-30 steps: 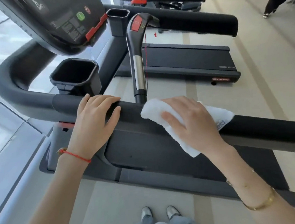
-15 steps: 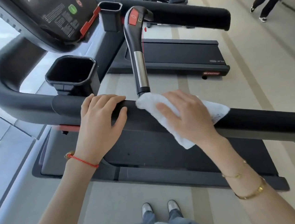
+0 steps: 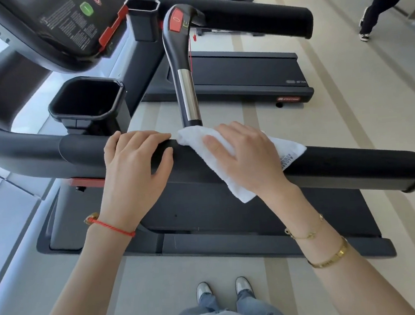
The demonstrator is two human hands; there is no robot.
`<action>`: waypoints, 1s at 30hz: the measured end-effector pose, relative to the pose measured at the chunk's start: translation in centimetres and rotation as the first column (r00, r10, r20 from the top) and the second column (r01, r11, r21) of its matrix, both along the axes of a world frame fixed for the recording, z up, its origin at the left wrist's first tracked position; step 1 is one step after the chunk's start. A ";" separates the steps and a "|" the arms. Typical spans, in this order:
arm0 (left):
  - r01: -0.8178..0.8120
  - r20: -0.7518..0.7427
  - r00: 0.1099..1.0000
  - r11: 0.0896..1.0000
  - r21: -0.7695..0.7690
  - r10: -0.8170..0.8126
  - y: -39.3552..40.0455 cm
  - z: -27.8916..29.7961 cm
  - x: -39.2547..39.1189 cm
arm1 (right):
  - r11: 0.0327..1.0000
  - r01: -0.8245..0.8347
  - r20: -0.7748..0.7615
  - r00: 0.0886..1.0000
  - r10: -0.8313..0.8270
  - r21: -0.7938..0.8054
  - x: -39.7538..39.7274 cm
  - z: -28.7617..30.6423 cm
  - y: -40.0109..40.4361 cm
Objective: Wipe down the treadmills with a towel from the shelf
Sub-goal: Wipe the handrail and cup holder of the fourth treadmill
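Note:
The near treadmill's black padded handrail (image 3: 353,167) runs left to right in front of me. My left hand (image 3: 137,168) lies over the rail with its fingers curled over the far side and the thumb on the near side. Just to its right, my right hand (image 3: 248,153) holds a white towel (image 3: 221,173) wrapped over the rail, fingers curled over the top. The towel's left corner almost touches my left fingertips, and its tail hangs over the dark deck (image 3: 207,222).
An upright grip (image 3: 183,66) with a red button rises from the rail just behind the towel. A cup holder (image 3: 86,100) and the console (image 3: 69,26) sit at upper left. A second treadmill (image 3: 232,77) stands beyond. A person (image 3: 376,2) walks at far right.
My right hand has slid the towel leftward along the rail, closing the gap to my left hand. My left hand has stayed on the rail.

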State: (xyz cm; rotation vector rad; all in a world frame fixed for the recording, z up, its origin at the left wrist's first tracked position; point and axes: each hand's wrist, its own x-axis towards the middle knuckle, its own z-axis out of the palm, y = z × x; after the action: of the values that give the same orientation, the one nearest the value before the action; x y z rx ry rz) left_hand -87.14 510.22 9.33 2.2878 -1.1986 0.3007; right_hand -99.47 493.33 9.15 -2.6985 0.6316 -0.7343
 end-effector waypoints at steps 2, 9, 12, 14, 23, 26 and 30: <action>0.027 -0.021 0.999 1.000 -0.007 -0.027 -0.7 0.2 -0.6 | 0.999 0.040 -0.004 0.999 -0.040 0.016 -1.3 -0.1 -1.2; 0.154 -0.050 0.987 0.988 -0.013 -0.155 -5.6 0.7 -4.1 | 0.990 0.124 -0.076 0.990 -0.119 0.073 -5.0 -0.4 -5.2; 0.174 -0.069 0.982 0.985 -0.012 -0.174 -7.9 0.8 -5.7 | 0.983 0.120 -0.142 0.985 -0.100 0.138 -6.0 -0.2 -7.0; 0.180 -0.097 0.979 0.983 -0.016 -0.181 -9.3 0.8 -6.6 | 0.979 0.112 -0.194 0.978 -0.078 0.171 -7.0 -0.1 -8.6; 0.170 -0.174 0.970 0.985 -0.028 -0.172 -15.3 0.7 -12.3 | 0.953 0.066 -0.354 0.934 0.046 0.297 -12.7 0.3 -16.0; 0.156 -0.193 0.969 0.988 -0.013 -0.156 -17.0 0.5 -14.1 | 0.946 0.057 -0.357 0.932 0.065 0.320 -14.8 0.1 -18.0; 0.126 -0.178 0.977 0.992 0.017 -0.121 -19.1 0.2 -16.1 | 0.942 0.065 -0.372 0.926 0.067 0.330 -17.7 0.0 -20.6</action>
State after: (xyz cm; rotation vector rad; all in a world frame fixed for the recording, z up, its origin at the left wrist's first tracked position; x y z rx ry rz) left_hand -103.22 491.15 9.50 2.1996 -1.2527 0.0346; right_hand -117.21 472.76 9.14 -2.5241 0.7625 -0.0769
